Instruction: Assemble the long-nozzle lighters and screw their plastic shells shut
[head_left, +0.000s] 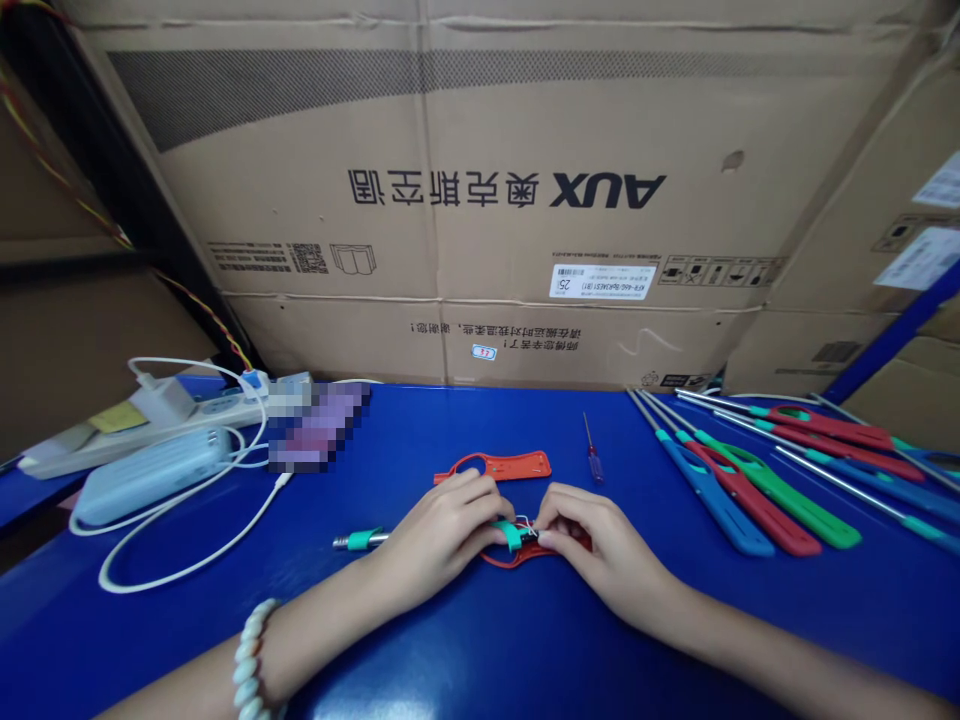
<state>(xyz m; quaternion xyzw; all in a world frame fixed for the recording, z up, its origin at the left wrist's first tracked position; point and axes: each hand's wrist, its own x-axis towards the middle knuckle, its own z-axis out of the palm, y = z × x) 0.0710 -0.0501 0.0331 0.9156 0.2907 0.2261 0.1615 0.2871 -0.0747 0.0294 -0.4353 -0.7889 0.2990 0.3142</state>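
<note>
An opened orange long-necked lighter (517,556) lies low over the blue table, its inside facing up. My left hand (450,525) grips its neck end, fingers closed around a green part (513,535). Out to the left of that hand sticks a metal tube (342,543) with a green collar. With thumb and forefinger pinched, my right hand (607,540) works at thin white and red wires (529,524) inside the shell; the exact spot is hidden by the fingertips. Behind both hands rests the other orange shell half (517,467).
A small purple-handled screwdriver (595,462) lies beyond my right hand. Several blue, red and green lighters (802,500) are spread at the right. At the left are a power bank (154,478), white cables, a power strip (232,402) and a blurred phone (319,425). Cardboard (480,120) stands behind.
</note>
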